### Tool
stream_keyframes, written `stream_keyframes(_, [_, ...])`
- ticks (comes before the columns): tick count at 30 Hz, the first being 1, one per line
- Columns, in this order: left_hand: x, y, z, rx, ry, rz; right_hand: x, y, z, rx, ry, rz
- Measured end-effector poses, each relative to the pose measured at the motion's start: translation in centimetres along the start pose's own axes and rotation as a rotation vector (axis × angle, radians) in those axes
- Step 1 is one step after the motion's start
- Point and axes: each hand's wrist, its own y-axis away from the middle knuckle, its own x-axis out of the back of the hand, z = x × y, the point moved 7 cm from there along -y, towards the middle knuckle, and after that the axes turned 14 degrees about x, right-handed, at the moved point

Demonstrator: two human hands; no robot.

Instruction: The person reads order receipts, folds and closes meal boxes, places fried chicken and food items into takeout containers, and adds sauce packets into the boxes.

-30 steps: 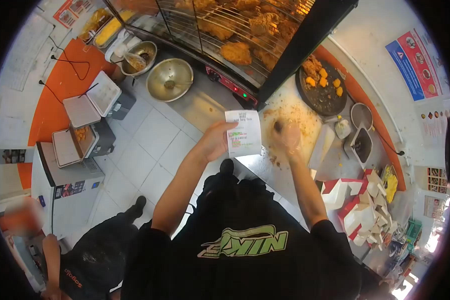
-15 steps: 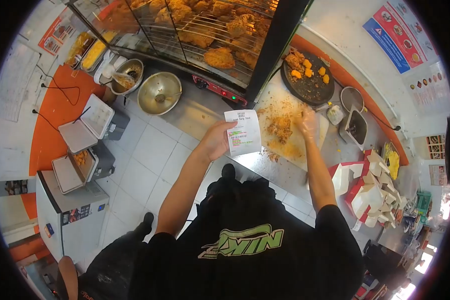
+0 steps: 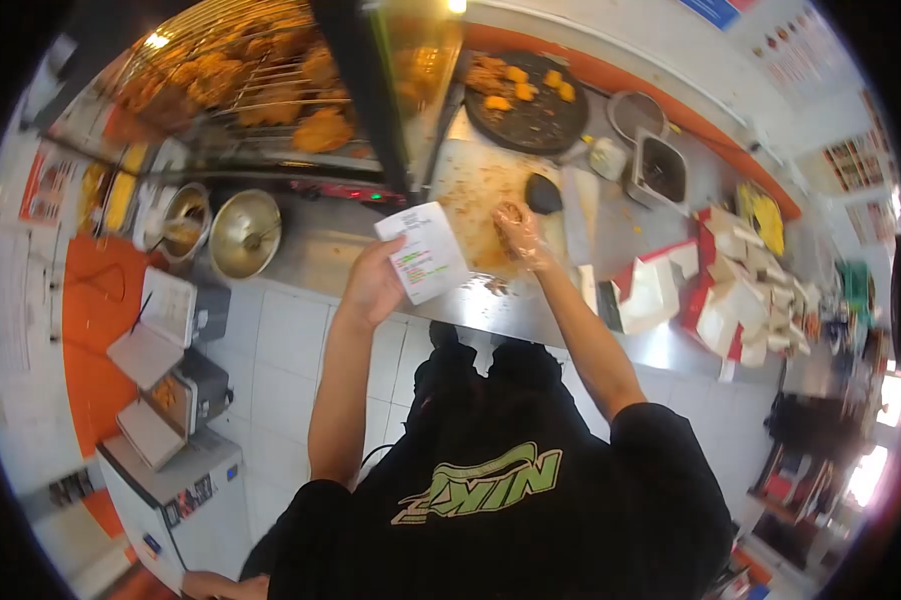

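left hand [image 3: 373, 287] pinched paper [image 3: 420, 253], long side tipped left | right hand [image 3: 527, 246], right of paper, was nearer brown food [image 3: 511, 212]; its grip looked too blurry to tell

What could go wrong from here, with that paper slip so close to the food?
The left hand holds the paper slip beside the crumb-strewn board, so it might pick up grease. The right forearm passes close to an open box and could nudge it. Crumbs near the front edge of the counter might fall.
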Motion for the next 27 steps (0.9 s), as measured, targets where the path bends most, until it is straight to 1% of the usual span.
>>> stream_keyframes(1, [-0.2, -0.6, -0.3, -0.015, -0.004, 0.012, 0.4, 2.1, 0.1, -0.336, -0.705, 0.06])
stream_keyframes(2, [-1.2, -0.9, -0.8, 0.027, -0.021, -0.015, 3.0, 4.5, -1.0, -0.35, -0.699, 0.112])
stream_keyframes(4, [-3.5, -1.6, -1.9, 0.066, -0.02, -0.004, 6.8, 10.3, -4.6, -0.346, -0.793, 0.108])
stream_keyframes(5, [-4.6, -2.8, -3.0, 0.095, -0.034, -0.016, 9.7, 12.9, -5.7, -0.384, -0.762, 0.085])
stream_keyframes(6, [-5.6, -3.6, -3.5, 0.081, -0.067, -0.041, 12.8, 15.1, -5.5, -0.412, -0.736, 0.036])
stream_keyframes(7, [-6.2, -3.9, -4.0, 0.052, -0.096, -0.052, 16.2, 16.4, -3.2, -0.32, -0.519, 0.085])
stream_keyframes(8, [-6.9, -4.7, -4.8, 0.035, -0.127, -0.01, 19.6, 17.4, -0.9, -0.218, -0.304, 0.127])
stream_keyframes(9, [-7.6, -5.5, -5.5, 0.019, -0.128, 0.005, 22.0, 19.4, 1.3, -0.544, -0.466, 0.214])
stream_keyframes(11, [-10.3, -7.4, -7.8, 0.084, -0.129, -0.056, 26.3, 18.7, 3.6, -0.6, -0.065, 0.279])
stream_keyframes(12, [-11.8, -8.2, -8.5, 0.084, -0.131, -0.066, 27.3, 18.3, 6.3, -0.596, -0.06, 0.288])
stream_keyframes(13, [-13.3, -8.8, -9.2, 0.089, -0.16, -0.068, 27.7, 16.6, 8.4, -0.254, 0.165, 0.184])
stream_keyframes(14, [-14.4, -9.2, -10.4, 0.103, -0.187, -0.063, 27.5, 16.3, 8.4, 0.079, 0.382, 0.066])
stream_keyframes(15, [-15.3, -9.5, -12.0, 0.119, -0.184, -0.06, 27.7, 16.6, 7.0, 0.107, 0.569, 0.017])
stream_keyframes(16, [-15.8, -9.9, -12.8, 0.097, -0.159, -0.008, 27.7, 15.6, 5.2, 0.156, 0.755, -0.025])
stream_keyframes(17, [-16.2, -10.4, -13.0, 0.066, -0.14, 0.043, 27.6, 15.0, 6.1, 0.166, 0.749, -0.012])
stream_keyframes(19, [-16.2, -11.2, -14.8, 0.06, -0.178, 0.05, 26.7, 16.5, 8.9, 0.085, 0.85, 0.126])
stream_keyframes(20, [-16.0, -11.3, -15.7, 0.053, -0.167, 0.109, 25.1, 17.1, 10.7, -0.078, 1.005, -0.054])
stream_keyframes(21, [-15.7, -11.4, -16.6, 0.046, -0.157, 0.16, 24.6, 17.5, 12.0, -0.095, 1.004, -0.052])
stream_keyframes(22, [-15.6, -11.5, -17.9, 0.063, -0.165, 0.148, 23.8, 17.9, 12.8, 0.004, 0.954, -0.079])
stream_keyframes(23, [-14.9, -11.9, -18.9, 0.074, -0.147, 0.2, 23.7, 17.6, 13.3, 0.101, 0.913, -0.089])
stream_keyframes(24, [-14.1, -12.5, -20.0, 0.087, -0.133, 0.247, 24.3, 17.2, 13.7, 0.076, 0.933, -0.057])
stream_keyframes(26, [-11.8, -13.0, -21.7, 0.02, -0.281, 0.274, 23.2, 16.7, 14.5, 0.081, 0.734, -0.238])
stream_keyframes(27, [-11.4, -13.3, -22.4, 0.059, -0.325, 0.307, 25.9, 16.1, 14.2, 0.06, 0.761, -0.197])
